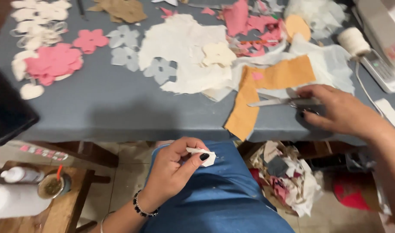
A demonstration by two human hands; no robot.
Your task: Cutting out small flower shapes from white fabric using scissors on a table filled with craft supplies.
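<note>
Pinching white fabric scrap (204,156) in left hand (173,172) | right hand (337,110) closed on scissors (283,102) | grey table (107,108)

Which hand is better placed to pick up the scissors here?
Right. The right hand already rests on the handles of the scissors on the grey table, while the left hand pinches a small white fabric piece over the lap.

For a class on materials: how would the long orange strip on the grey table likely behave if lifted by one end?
The orange strip probably flops: it lies flat, bent and drapes over the table edge. Likely light, so the scissors may pin it.
</note>
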